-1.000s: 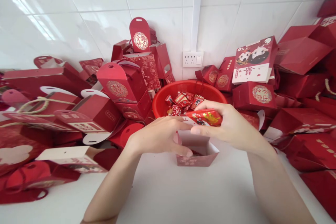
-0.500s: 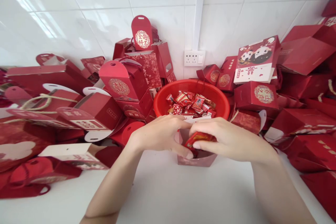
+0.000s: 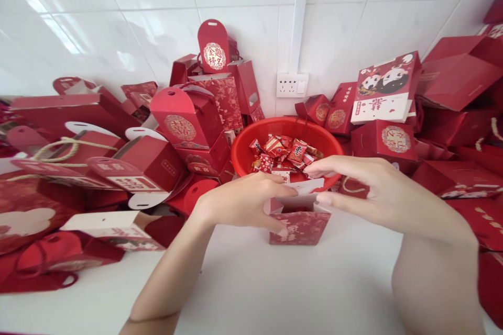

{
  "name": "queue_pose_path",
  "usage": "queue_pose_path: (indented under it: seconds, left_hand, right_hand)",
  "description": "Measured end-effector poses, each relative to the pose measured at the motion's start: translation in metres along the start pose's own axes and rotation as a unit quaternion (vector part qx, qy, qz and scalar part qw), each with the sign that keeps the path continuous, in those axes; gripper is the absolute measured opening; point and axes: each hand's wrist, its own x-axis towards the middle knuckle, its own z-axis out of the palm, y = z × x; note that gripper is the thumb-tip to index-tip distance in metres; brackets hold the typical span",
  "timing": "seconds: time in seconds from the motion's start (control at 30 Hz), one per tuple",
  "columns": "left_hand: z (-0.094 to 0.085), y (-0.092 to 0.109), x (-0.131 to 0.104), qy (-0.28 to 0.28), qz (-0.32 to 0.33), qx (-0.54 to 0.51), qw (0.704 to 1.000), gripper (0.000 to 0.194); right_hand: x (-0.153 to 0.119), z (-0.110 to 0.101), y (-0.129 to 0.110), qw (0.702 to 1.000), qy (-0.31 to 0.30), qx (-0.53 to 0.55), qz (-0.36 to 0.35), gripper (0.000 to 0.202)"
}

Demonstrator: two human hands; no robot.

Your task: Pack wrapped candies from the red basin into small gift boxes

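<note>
A small red patterned box (image 3: 301, 227) stands on the white table with its top open and pale flaps up; what lies inside is mostly hidden. My left hand (image 3: 245, 200) grips the box at its left side, thumb on the front face. At the right edge of the opening is my right hand (image 3: 353, 186), fingers and thumb apart, holding nothing. Just behind the box, a red plastic basket (image 3: 239, 154) holds several wrapped candies (image 3: 296, 152).
Red gift boxes are heaped on the left (image 3: 147, 162) and on the right (image 3: 385, 141). A tiled wall (image 3: 243, 31) with a socket (image 3: 291, 85) rises behind. The white table (image 3: 251, 288) spreads in front.
The red packet that was between my hands has left them and no longer shows above the box. My right hand has opened and moved right. The box's front now tilts more toward me.
</note>
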Motion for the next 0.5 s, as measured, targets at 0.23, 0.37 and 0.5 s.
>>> queue_pose_path:
  seconds: [0.23, 0.37, 0.5]
  left_hand:
    - [0.003, -0.011, 0.003, 0.199, 0.046, -0.008, 0.979, 0.029]
    - [0.002, -0.015, 0.002, 0.373, 0.041, -0.087, 0.923, 0.042]
    - [0.005, -0.014, 0.005, 0.423, 0.032, -0.204, 0.882, 0.051]
  right_hand:
    - [0.003, 0.000, 0.011, 0.996, 0.069, 0.045, 0.033, 0.071]
    - [0.016, 0.010, 0.019, 0.985, 0.104, 0.131, 0.047, 0.087]
    - [0.026, 0.019, 0.019, 0.958, 0.108, 0.266, 0.000, 0.053]
